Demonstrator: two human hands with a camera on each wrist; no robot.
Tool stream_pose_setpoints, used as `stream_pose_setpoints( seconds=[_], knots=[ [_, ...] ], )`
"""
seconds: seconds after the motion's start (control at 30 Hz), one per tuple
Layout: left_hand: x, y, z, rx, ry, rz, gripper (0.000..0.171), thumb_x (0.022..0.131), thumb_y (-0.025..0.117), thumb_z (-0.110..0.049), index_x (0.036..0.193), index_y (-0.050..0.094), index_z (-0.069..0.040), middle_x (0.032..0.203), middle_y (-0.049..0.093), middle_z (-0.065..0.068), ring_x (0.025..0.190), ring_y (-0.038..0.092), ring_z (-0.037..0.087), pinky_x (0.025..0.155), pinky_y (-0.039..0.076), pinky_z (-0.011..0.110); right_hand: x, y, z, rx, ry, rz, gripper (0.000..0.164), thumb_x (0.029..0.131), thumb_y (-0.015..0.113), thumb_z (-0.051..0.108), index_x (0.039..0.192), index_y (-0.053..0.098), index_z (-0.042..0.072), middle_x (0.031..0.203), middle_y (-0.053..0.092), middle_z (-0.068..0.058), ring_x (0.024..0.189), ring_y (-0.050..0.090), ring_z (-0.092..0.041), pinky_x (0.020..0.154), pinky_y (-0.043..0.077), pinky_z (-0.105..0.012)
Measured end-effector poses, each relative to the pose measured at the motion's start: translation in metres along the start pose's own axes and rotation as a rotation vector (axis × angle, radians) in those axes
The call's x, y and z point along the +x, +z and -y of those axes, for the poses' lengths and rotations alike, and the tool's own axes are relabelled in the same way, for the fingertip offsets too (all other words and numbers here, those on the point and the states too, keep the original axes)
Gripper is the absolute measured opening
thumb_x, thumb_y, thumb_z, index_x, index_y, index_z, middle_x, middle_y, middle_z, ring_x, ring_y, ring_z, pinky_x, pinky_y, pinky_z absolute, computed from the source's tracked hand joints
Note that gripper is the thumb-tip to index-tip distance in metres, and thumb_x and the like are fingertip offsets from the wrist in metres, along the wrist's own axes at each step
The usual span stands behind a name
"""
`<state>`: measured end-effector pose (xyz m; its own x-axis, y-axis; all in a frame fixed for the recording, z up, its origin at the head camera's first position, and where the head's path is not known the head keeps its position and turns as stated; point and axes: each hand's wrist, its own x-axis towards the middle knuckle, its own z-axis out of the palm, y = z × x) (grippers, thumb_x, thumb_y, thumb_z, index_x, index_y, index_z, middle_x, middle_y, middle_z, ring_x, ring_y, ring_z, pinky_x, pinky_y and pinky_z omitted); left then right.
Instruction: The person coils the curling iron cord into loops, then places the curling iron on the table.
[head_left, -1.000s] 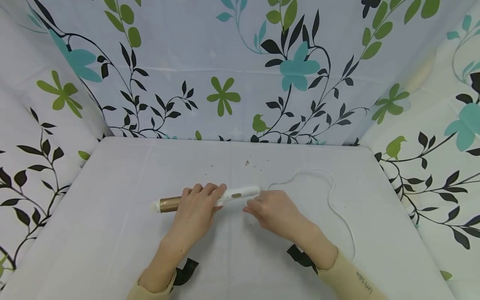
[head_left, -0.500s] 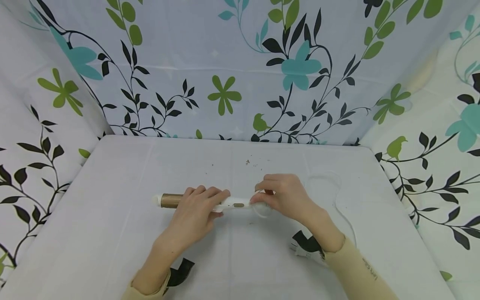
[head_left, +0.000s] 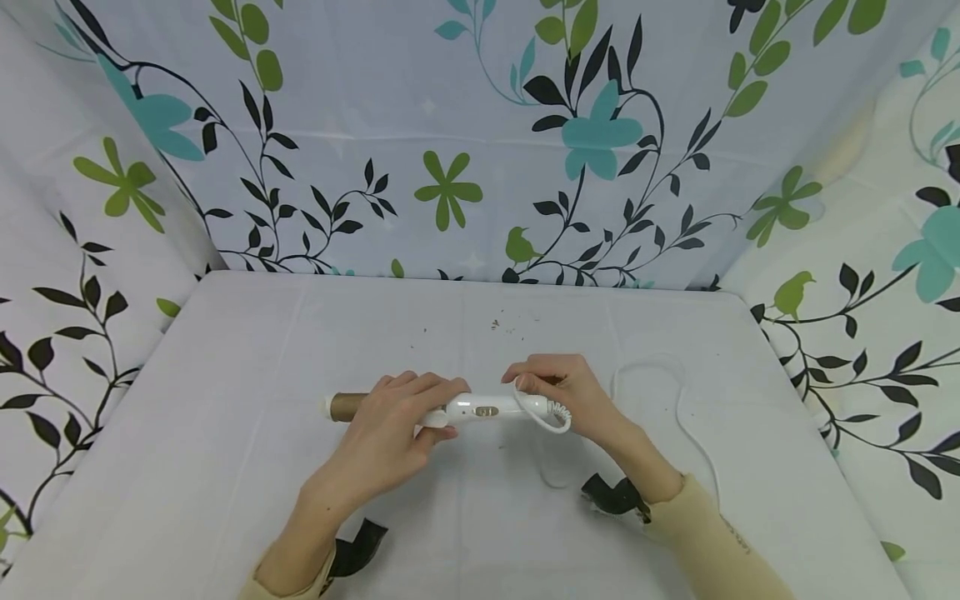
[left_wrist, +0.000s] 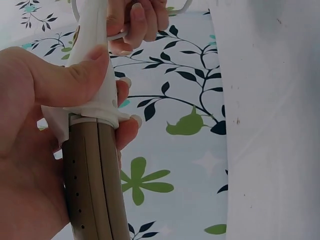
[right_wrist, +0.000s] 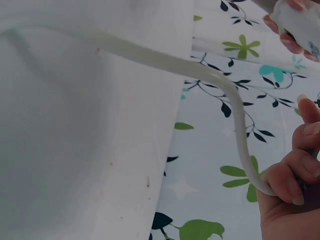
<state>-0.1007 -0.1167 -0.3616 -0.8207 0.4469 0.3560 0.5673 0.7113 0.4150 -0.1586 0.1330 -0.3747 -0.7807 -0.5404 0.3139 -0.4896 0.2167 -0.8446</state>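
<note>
My left hand (head_left: 393,433) grips a curling iron (head_left: 487,410) around its middle, the thumb lying along the white handle in the left wrist view. The brown-gold barrel (head_left: 347,407) points left and is partly covered by the hand. At the handle's right end, my right hand (head_left: 566,387) pinches the white power cord (head_left: 551,428) between thumb and fingers. A loop of cord crosses in front of the handle beside the ribbed cord sleeve (head_left: 559,412). In the right wrist view the cord (right_wrist: 150,60) runs in a curve to the curled fingers (right_wrist: 287,185).
More white cord (head_left: 686,425) trails over the white table (head_left: 225,492) toward the right forearm. Small dark crumbs (head_left: 495,324) lie near the back. Leaf-patterned curtains (head_left: 352,108) stand behind and at both sides.
My right hand rises from beside the handle's end to just above it, drawing a loop of cord across the handle. My left hand and the curling iron shift slightly right.
</note>
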Motion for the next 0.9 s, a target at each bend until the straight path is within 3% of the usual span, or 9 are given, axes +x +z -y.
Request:
stream_pose_setpoints(
  seconds=[0.1, 0.23, 0.37, 0.5, 0.63, 0.9],
  knots=[
    [0.000, -0.001, -0.001, -0.001, -0.009, -0.015, 0.048, 0.071, 0.082, -0.019, 0.115, 0.064, -0.024, 0.103, 0.064, -0.012, 0.084, 0.054, 0.008, 0.072, 0.040, 0.029, -0.003, 0.010, 0.006, 0.056, 0.028, -0.018, 0.016, 0.092, 0.052, -0.004, 0.092, 0.068, -0.002, 0.082, 0.065, -0.014, 0.068, 0.051, -0.008, 0.056, 0.043, -0.022],
    [0.001, -0.002, -0.002, 0.000, -0.019, -0.028, 0.047, 0.072, 0.081, -0.020, 0.116, 0.064, -0.022, 0.102, 0.065, -0.010, 0.082, 0.055, 0.009, 0.072, 0.041, 0.030, -0.006, 0.024, 0.006, 0.056, 0.111, -0.078, 0.018, 0.093, 0.050, -0.003, 0.092, 0.067, 0.002, 0.094, 0.068, -0.011, 0.071, 0.054, -0.011, 0.060, 0.046, -0.027],
    [0.002, -0.002, -0.001, 0.011, -0.024, -0.041, 0.047, 0.072, 0.081, -0.021, 0.116, 0.063, -0.021, 0.101, 0.065, -0.008, 0.080, 0.055, 0.012, 0.070, 0.042, 0.031, -0.009, 0.036, -0.003, 0.091, 0.213, -0.122, 0.017, 0.097, 0.049, 0.006, 0.094, 0.065, 0.004, 0.077, 0.059, -0.011, 0.062, 0.045, -0.014, 0.058, 0.040, -0.026],
    [0.003, -0.001, 0.001, 0.031, -0.035, -0.061, 0.047, 0.072, 0.081, -0.021, 0.116, 0.063, -0.020, 0.100, 0.066, -0.007, 0.080, 0.055, 0.013, 0.070, 0.041, 0.032, -0.012, 0.046, -0.013, 0.023, 0.290, -0.127, 0.023, 0.100, 0.043, 0.015, 0.084, 0.058, 0.008, 0.067, 0.049, -0.005, 0.060, 0.039, -0.011, 0.058, 0.036, -0.023],
    [0.003, 0.000, 0.002, 0.074, -0.047, -0.080, 0.048, 0.071, 0.082, -0.021, 0.115, 0.064, -0.019, 0.100, 0.067, -0.005, 0.080, 0.057, 0.015, 0.070, 0.041, 0.033, -0.014, 0.053, -0.013, -0.083, 0.268, -0.108, 0.027, 0.102, 0.039, 0.015, 0.080, 0.055, 0.010, 0.067, 0.050, 0.001, 0.060, 0.042, -0.010, 0.058, 0.038, -0.023],
    [0.004, 0.002, 0.003, 0.148, -0.062, -0.112, 0.050, 0.069, 0.083, -0.018, 0.115, 0.064, -0.015, 0.101, 0.067, 0.000, 0.081, 0.059, 0.020, 0.068, 0.041, 0.034, -0.015, 0.060, -0.010, -0.138, 0.250, -0.094, 0.020, 0.101, 0.042, 0.022, 0.096, 0.060, 0.015, 0.066, 0.056, -0.005, 0.053, 0.048, -0.007, 0.050, 0.044, -0.023]
  ],
)
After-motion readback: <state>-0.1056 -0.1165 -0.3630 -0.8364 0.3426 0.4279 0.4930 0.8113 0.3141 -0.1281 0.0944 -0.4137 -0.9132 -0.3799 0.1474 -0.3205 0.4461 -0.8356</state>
